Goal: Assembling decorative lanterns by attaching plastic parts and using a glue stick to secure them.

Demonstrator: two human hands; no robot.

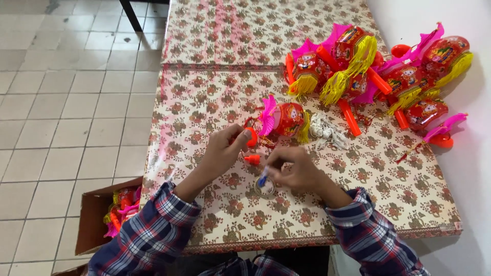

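My left hand (225, 148) pinches the orange end piece (250, 137) of a small red toy lantern (286, 119) with a pink fan and yellow tassel, lying at the table's middle. My right hand (294, 168) grips a small blue tool (263, 179) over a roll of clear tape (265, 188). A loose orange cap (252, 159) lies between my hands. Both sleeves are plaid.
A heap of similar red lanterns (378, 71) with pink fans, yellow tassels and orange handles fills the far right by the wall. A bundle of white cords (327, 130) lies beside them. A cardboard box (102, 220) with more lanterns stands on the tiled floor, left of the flower-patterned table (215, 76).
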